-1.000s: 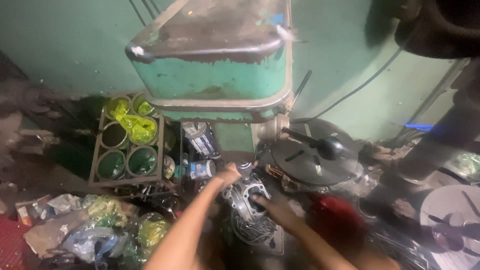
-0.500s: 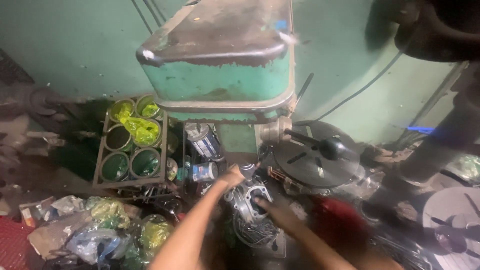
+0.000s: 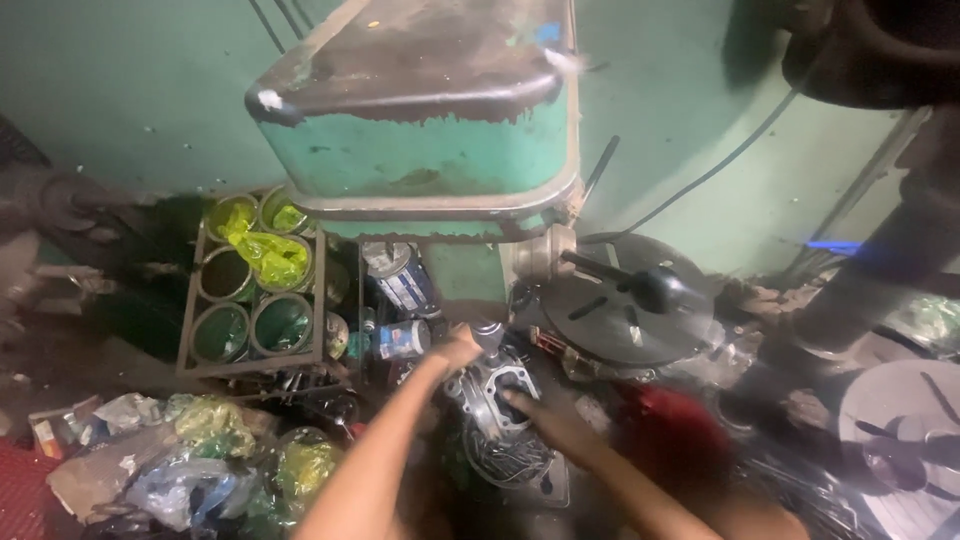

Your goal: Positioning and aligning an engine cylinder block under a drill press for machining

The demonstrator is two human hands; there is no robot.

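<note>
The left hand (image 3: 458, 348) reaches up from the bottom of the view and rests at the upper left edge of a grey metal casting (image 3: 492, 392), just under the green drill press head (image 3: 425, 150). Its fingers seem curled against something at the casting's top, near the chuck (image 3: 488, 333), but blur hides whether that grip is clenched or loose; I cannot tell. The right hand (image 3: 545, 420) lies flat on the casting's lower right side, fingers spread and pressing, holding nothing closed.

The casting sits between the 2 hands on the press desk, its round bore facing up. Its long axis runs roughly from upper left to lower right, so each hand takes 1 end. The left hand is the nearer to the chuck; the right is nearer the coil of wire (image 3: 505, 462) below the casting.

To the left stands a rack (image 3: 188, 325) of 6 round cups, some stuffed with yellow plastic. 2 cans (image 3: 400, 285) lie beside it. A dark hand wheel (image 3: 625, 305) sits to the right of the casting, well apart from both hands.
</note>
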